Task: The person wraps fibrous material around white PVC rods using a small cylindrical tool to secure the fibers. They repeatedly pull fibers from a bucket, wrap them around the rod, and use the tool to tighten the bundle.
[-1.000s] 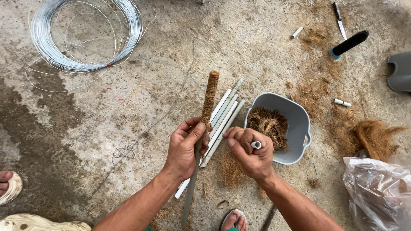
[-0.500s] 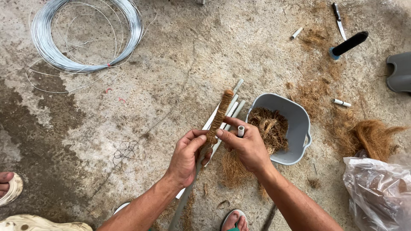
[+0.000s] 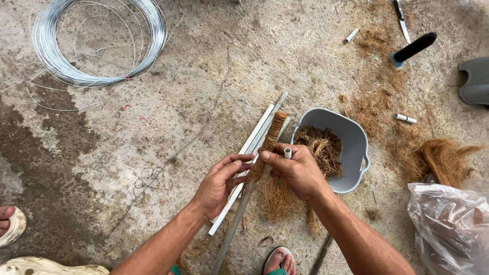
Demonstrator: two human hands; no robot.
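Brown coir fibre, wound tight around the upper end of a slim grey pipe: the fibre-wrapped pipe (image 3: 269, 140) is the item in hand. Its long axis runs on a diagonal, from the wrapped tip at upper right, up and away from the person, down to the bare lower end near the person's feet at lower left. It is held just above the concrete floor (image 3: 168, 127).

Right hand (image 3: 298, 170): closed around the pipe just below the wrapped section, thumb and forefinger pinching at the fibre; a short white tube piece (image 3: 287, 153) stands up from the top of this hand, though what keeps it there cannot be made out. This hand is the nearer to the wrapped end.

Left hand (image 3: 219, 183): half open, fingers extended toward the pipe from the left, fingertips touching it just beside the right hand, lower on the shaft.

Beneath the pipe: spare white and grey pipes (image 3: 254, 137), lying on the floor along much the same diagonal.

Just right of the hands: grey plastic tub (image 3: 356, 147) holding loose coir (image 3: 318, 147).

Further right: a coir clump (image 3: 443, 160) and a clear plastic bag (image 3: 448, 224).

Upper left, well apart: coil of silver wire (image 3: 91, 46).
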